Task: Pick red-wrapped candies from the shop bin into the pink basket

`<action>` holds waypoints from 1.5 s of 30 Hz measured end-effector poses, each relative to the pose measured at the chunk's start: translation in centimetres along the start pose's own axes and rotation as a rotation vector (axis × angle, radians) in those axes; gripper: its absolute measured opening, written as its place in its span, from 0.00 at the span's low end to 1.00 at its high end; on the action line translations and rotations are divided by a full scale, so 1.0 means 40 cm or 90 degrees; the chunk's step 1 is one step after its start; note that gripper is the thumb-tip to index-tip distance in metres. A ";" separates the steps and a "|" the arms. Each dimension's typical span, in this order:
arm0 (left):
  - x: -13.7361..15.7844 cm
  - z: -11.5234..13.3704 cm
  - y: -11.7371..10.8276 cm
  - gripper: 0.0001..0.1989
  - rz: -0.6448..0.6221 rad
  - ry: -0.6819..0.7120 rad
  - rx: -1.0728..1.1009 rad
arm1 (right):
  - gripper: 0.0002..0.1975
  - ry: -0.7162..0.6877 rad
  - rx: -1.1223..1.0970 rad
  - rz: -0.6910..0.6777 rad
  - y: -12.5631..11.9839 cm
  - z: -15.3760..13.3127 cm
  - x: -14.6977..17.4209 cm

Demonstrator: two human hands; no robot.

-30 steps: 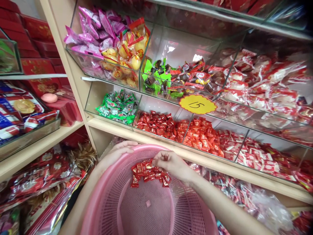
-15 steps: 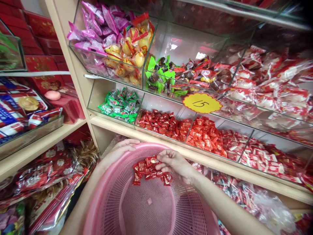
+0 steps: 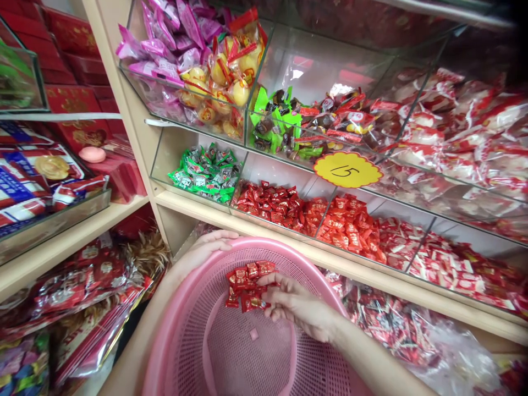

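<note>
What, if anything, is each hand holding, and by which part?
The left hand holds the pink basket by its far-left rim. The right hand touches the red candies at their right end; whether it grips any is unclear.

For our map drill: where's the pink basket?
In the head view, the pink basket is bottom centre, below the wooden shelf, left hand on its rim.

The basket [image 3: 168, 324] is smooth pink plastic, the wrappers [image 3: 247, 280] glossy, the shelf edge [image 3: 198, 210] perhaps matt wood.

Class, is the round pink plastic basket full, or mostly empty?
Mostly empty: the round pink plastic basket shows much bare bottom, with only some shiny red wrapped sweets by the right hand.
</note>
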State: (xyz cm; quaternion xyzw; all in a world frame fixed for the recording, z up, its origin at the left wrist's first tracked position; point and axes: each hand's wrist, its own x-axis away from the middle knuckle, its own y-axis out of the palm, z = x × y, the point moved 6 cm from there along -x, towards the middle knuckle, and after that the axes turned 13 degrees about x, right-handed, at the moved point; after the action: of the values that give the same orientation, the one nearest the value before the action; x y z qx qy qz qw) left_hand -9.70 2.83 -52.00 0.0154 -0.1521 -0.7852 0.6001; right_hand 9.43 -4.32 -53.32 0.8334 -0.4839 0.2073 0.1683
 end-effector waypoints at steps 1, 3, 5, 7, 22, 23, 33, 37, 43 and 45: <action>0.000 0.000 0.001 0.20 -0.001 -0.003 0.001 | 0.20 0.005 -0.011 -0.008 0.002 0.005 0.006; -0.001 -0.002 0.001 0.19 0.002 -0.007 0.003 | 0.21 0.004 -0.034 -0.013 0.004 0.010 0.013; -0.002 -0.004 0.001 0.19 0.000 -0.008 0.010 | 0.19 -0.008 -0.049 -0.010 0.004 0.010 0.015; -0.002 -0.005 0.001 0.19 -0.001 -0.005 0.021 | 0.17 -0.020 -0.047 -0.010 0.003 0.010 0.015; 0.001 -0.001 0.004 0.18 0.003 0.002 0.036 | 0.12 -0.093 0.035 0.053 -0.015 -0.011 -0.001; 0.001 -0.001 0.005 0.18 0.001 0.002 0.038 | 0.11 -0.100 0.042 0.058 -0.016 -0.012 -0.004; 0.002 -0.002 0.000 0.19 -0.002 -0.003 0.018 | 0.09 -0.100 0.098 0.131 -0.030 -0.024 -0.006; 0.000 -0.006 -0.003 0.19 0.004 -0.006 0.029 | 0.11 -0.095 0.113 0.122 -0.018 -0.025 -0.015; -0.004 -0.012 -0.008 0.19 0.010 -0.009 0.017 | 0.14 -0.105 0.070 0.108 0.001 -0.023 -0.029; -0.005 -0.013 -0.009 0.19 0.009 -0.006 0.024 | 0.16 -0.101 0.048 0.102 0.002 -0.021 -0.030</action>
State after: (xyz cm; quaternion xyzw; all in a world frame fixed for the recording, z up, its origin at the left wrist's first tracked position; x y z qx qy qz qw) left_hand -9.87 2.97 -52.64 0.0221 -0.1700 -0.7781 0.6043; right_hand 8.67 -3.08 -53.21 0.8114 -0.5528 0.1719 0.0812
